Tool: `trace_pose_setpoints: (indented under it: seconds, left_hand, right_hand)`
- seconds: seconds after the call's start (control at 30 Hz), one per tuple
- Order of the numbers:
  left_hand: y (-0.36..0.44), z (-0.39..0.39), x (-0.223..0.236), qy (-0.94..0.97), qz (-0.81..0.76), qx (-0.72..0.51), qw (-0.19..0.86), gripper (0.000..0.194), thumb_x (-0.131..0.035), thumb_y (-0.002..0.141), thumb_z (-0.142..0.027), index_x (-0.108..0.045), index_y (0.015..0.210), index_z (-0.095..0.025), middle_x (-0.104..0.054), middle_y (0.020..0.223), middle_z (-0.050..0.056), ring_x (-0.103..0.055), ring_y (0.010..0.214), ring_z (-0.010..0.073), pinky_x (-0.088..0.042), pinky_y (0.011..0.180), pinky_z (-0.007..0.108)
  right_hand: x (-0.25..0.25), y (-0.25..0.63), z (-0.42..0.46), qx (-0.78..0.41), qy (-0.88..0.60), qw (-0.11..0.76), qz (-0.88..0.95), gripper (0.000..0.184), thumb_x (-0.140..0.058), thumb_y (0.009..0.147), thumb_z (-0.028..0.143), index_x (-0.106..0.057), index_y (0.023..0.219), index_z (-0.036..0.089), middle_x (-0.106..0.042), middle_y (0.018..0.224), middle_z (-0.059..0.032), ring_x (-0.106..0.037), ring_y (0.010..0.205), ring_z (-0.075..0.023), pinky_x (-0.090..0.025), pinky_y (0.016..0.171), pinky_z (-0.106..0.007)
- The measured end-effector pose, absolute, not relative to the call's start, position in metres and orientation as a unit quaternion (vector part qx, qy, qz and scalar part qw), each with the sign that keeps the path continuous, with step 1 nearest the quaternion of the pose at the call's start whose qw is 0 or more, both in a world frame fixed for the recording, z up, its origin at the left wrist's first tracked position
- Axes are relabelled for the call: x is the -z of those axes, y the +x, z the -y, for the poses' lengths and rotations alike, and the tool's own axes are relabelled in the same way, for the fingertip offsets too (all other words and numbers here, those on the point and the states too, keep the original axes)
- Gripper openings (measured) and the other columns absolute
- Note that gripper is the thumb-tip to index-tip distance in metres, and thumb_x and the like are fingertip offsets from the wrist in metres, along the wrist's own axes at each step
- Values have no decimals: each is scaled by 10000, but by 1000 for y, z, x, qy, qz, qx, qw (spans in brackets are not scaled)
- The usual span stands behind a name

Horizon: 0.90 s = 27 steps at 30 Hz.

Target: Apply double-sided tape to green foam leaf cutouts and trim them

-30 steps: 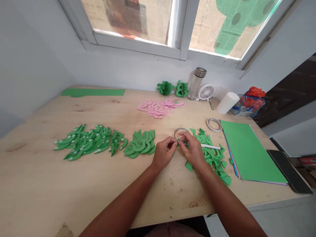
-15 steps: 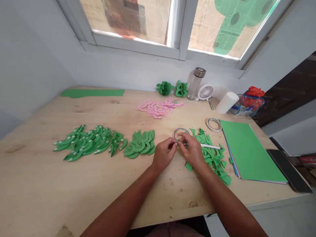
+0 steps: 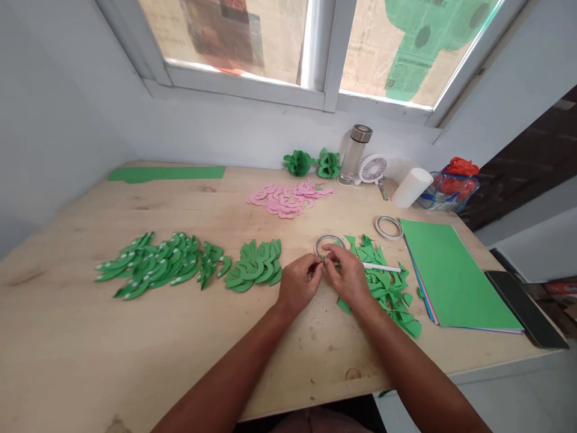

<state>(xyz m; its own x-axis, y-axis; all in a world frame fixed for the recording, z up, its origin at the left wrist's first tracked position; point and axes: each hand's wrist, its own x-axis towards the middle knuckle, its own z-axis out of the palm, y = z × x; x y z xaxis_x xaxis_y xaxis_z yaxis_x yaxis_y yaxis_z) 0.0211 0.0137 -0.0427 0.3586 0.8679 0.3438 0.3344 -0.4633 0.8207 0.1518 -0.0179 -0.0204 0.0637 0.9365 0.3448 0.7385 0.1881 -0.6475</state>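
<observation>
My left hand (image 3: 301, 280) and my right hand (image 3: 347, 273) meet fingertip to fingertip over the table, both in a pinch. Whatever lies between the fingertips is too small to name. Just behind them a roll of tape (image 3: 330, 239) lies flat, partly covered by my right fingers. Green paper scraps (image 3: 385, 288) spread beside and under my right hand, with a white pen (image 3: 381, 267) across them. Left of my left hand sits a pile of curved green paper cutouts (image 3: 255, 263). Farther left, more green cutouts (image 3: 157, 261) carry small white patches.
Pink cutouts (image 3: 288, 198) lie mid-table, with two green paper ornaments (image 3: 298, 163) behind. A glass bottle (image 3: 354, 157), a small fan (image 3: 373, 168) and a white roll (image 3: 412, 187) stand at the back. Another tape roll (image 3: 389, 228), green sheets (image 3: 460, 276) and a dark phone (image 3: 525, 310) lie right.
The view has shifted very slightly. My hands keep almost the same pinched pose, fingertips together; nothing else on the table has visibly moved.
</observation>
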Motion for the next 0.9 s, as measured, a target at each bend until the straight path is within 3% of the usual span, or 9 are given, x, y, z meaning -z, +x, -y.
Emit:
trace_pose_setpoints:
  seconds: [0.63,0.9]
  left_hand:
    - [22,-16,52,802,-406,-389,201,129,-478,764,-185,-588,698,-187,-630,650,39,-547,611,150,-387,597,256]
    - [21,-14,46,759,-412,-414,287,120,-495,738,-200,-568,643,-187,-607,606,14,-519,563,127,-393,557,235]
  right_hand:
    - [19,149,19,-100,-626,359,685,293,-431,816,146,-584,1062,190,-669,898,-68,-598,836,-202,-442,757,-312]
    - [20,150,19,-106,-638,362,671,279,-437,820,155,-585,1053,198,-674,875,-55,-603,815,-199,-436,730,-301]
